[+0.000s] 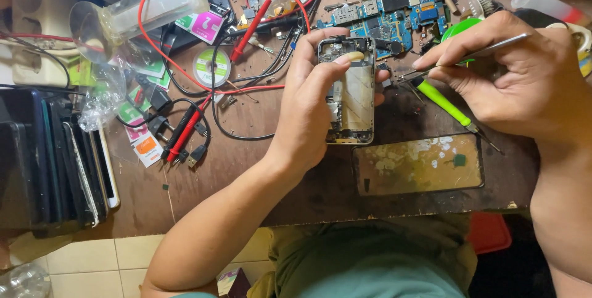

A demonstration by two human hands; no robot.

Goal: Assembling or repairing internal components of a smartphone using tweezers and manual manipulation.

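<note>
My left hand point(311, 97) clamps the opened phone frame point(350, 91) upright above the workbench point(246, 175) middle. My right hand point(512, 76) pinches metal tweezers point(475, 51), tips just right of the frame. A blue circuit board point(394, 17) lies toward the far edge.

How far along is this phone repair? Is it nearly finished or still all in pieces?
Still in pieces. Done: the back panel is off and a blue circuit board lies loose on the table. In hand: the left hand holds the opened phone frame while the right hand works tweezers near it. Left: refitting those parts.
</note>
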